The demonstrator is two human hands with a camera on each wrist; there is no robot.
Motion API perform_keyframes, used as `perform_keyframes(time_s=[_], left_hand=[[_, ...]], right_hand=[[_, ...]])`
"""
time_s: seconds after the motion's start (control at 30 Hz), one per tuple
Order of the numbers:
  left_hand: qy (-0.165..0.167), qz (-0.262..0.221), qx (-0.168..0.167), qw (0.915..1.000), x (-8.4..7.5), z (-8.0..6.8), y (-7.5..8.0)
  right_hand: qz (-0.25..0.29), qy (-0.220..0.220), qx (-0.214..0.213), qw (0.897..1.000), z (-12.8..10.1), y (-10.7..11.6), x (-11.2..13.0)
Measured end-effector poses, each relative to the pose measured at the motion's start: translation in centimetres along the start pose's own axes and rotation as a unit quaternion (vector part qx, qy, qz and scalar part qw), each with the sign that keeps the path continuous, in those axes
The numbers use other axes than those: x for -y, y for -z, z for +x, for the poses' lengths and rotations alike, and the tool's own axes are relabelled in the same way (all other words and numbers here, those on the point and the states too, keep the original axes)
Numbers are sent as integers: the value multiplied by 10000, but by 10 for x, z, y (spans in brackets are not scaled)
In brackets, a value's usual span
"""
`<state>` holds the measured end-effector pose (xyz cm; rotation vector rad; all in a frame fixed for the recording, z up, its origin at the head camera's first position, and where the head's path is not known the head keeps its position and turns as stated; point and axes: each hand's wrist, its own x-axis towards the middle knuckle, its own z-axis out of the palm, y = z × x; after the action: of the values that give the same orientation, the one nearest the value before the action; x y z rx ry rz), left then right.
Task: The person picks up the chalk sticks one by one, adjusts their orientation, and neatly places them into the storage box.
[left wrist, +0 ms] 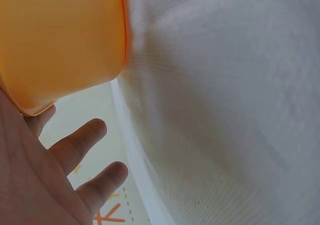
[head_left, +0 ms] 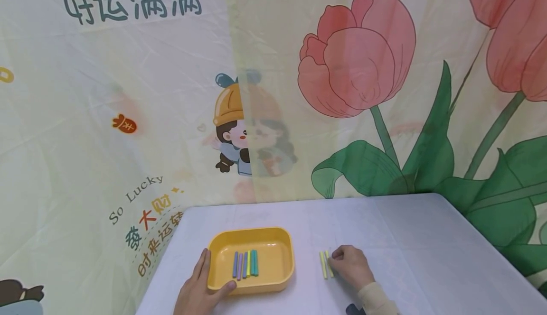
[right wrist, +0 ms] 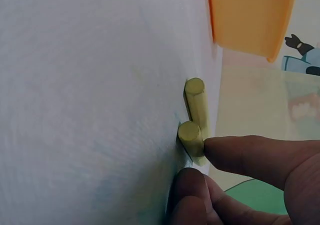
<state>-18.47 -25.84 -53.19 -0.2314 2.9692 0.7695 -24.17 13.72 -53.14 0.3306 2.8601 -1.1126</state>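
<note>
Two yellow chalk sticks lie side by side on the white table. My right hand (head_left: pixel 352 266) pinches the right-hand yellow chalk stick (right wrist: pixel 191 137) between thumb and fingertip. The other yellow chalk stick (head_left: pixel 323 264) lies just to its left, parallel and a small gap apart. My left hand (head_left: pixel 201 284) rests against the left side of a yellow tray (head_left: pixel 275 284), its thumb at the near rim and its fingers straight along the outer wall. In the left wrist view, two fingers (left wrist: pixel 82 140) stretch past the tray, touching nothing.
Inside the tray several chalk sticks (head_left: pixel 245 265) in blue, purple, yellow and green lie in a row. A white cloth (head_left: pixel 384 229) covers the table. Behind it hangs a printed curtain (head_left: pixel 273 44) with tulips. A dark object (head_left: pixel 353 309) shows beside the right wrist.
</note>
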Motion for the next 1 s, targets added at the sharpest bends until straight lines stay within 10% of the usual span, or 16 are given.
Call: perform_keyframes(time_s=[1.0], left_hand=[[48,-32,59,10000,0,1,0]], right_hand=[[-283,-326,-191,9989,3,-12,21]])
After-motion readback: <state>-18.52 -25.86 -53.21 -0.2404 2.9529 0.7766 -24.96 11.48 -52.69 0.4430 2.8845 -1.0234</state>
